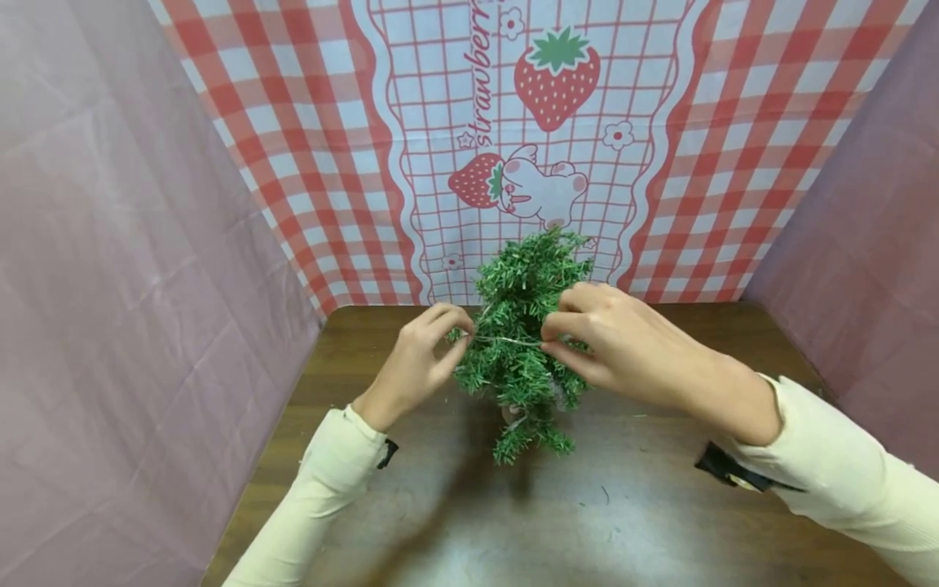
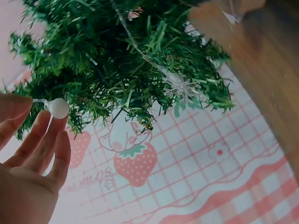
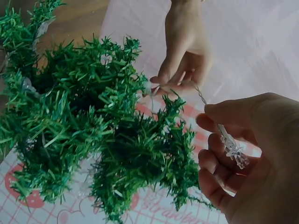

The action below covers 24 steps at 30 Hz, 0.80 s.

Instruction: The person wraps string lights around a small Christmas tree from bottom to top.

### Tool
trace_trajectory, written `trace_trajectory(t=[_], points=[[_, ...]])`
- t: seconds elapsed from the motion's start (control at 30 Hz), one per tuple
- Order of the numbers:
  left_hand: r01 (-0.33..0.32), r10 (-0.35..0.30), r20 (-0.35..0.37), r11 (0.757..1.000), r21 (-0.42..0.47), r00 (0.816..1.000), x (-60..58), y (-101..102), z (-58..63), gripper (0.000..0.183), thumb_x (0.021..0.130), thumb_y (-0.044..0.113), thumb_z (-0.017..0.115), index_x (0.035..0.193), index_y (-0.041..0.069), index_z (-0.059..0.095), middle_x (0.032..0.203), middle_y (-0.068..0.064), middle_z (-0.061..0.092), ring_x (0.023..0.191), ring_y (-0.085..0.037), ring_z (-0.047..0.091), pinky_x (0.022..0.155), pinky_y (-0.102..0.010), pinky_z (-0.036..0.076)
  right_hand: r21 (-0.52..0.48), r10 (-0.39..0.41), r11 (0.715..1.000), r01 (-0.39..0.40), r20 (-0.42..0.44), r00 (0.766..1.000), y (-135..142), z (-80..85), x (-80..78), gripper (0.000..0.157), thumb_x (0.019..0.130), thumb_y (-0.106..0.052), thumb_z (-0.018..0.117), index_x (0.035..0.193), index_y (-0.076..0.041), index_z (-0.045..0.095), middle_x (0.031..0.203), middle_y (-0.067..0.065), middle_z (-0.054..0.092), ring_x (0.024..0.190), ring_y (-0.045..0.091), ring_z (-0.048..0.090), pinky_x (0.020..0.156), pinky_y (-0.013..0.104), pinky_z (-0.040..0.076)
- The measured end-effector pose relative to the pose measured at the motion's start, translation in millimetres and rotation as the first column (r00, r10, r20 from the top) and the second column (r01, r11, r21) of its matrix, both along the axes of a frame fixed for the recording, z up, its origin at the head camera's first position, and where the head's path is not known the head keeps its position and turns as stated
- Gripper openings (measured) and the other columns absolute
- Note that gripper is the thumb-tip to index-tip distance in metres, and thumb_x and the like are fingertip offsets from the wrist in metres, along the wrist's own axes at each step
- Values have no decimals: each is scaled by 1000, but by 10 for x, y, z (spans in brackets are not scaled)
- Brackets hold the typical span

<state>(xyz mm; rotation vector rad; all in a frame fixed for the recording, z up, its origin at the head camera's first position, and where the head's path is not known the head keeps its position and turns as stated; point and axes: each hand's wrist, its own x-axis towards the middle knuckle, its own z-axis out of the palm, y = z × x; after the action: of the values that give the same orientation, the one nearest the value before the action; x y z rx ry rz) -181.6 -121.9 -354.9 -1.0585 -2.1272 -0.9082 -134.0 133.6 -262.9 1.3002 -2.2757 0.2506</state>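
A small green artificial Christmas tree [image 1: 522, 285] stands on the table between both hands. Across its front runs a thin clear string-light wire [image 1: 506, 339], stretched from one hand to the other. My left hand [image 1: 420, 359] pinches the wire at the tree's left side; a white round bulb [image 2: 59, 108] sits by those fingertips. At the right side, my right hand [image 1: 623, 338] pinches the wire between thumb and index finger. A clear snowflake light [image 3: 236, 153] hangs under its thumb, near the curled fingers. Another snowflake light [image 2: 183, 87] lies against the branches in the left wrist view.
The brown wooden table [image 1: 411, 505] has a few dark bits on it. Behind the tree hangs a red-and-white strawberry cloth [image 1: 315, 139]. Pinkish cloth walls [image 1: 132, 285] flank both sides. Black straps [image 1: 734, 469] show at the cream sleeves.
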Motion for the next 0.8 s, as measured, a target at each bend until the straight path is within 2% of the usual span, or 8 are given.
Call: trace_trajectory(t=[0.13,0.23,0.4,0.57,0.67,0.8], points=[[-83,75,-120,995,-63,990,40,59,-6,8,83,9,59,90,10,63,96,2,58,89,-11,54,82,-27,42,2,-45,999,45,3,999,97,-1,-16,4,78,-23,66,79,-19,66,74,-6,46,65,7,38,56,23,35],[-143,126,-220,988,-63,967,70,120,5,7,82,11,60,88,11,64,94,0,59,90,-14,54,85,-31,38,-7,-113,994,113,-16,993,174,6,-23,3,76,-22,68,77,-20,65,73,-6,46,63,6,38,53,23,37],[-181,147,-325,981,-74,934,101,243,-11,7,84,13,59,85,12,66,87,0,60,86,-15,53,85,-33,37,-32,-225,974,223,-55,973,280,4,-36,2,76,-19,64,76,-20,65,71,-6,48,60,6,41,47,24,39],[-226,166,-354,965,-133,921,104,352,-54,12,85,12,55,90,12,65,83,1,59,80,-14,51,82,-32,37,-90,-248,966,241,-84,965,351,-3,-50,7,76,-17,62,80,-19,67,75,-5,55,60,8,48,46,28,42],[-245,182,-339,957,-154,923,114,373,-77,16,86,12,53,97,12,65,84,1,59,81,-14,51,83,-33,37,-146,-244,963,228,-100,965,389,5,-68,6,77,-17,63,81,-16,67,77,-4,59,61,9,52,48,31,44],[-259,198,-308,950,-173,931,142,359,-96,22,87,12,51,105,12,63,86,1,59,83,-14,51,85,-33,36,-208,-264,950,233,-131,956,451,32,-119,7,78,-18,62,82,-14,67,73,-3,59,55,9,50,47,31,42]])
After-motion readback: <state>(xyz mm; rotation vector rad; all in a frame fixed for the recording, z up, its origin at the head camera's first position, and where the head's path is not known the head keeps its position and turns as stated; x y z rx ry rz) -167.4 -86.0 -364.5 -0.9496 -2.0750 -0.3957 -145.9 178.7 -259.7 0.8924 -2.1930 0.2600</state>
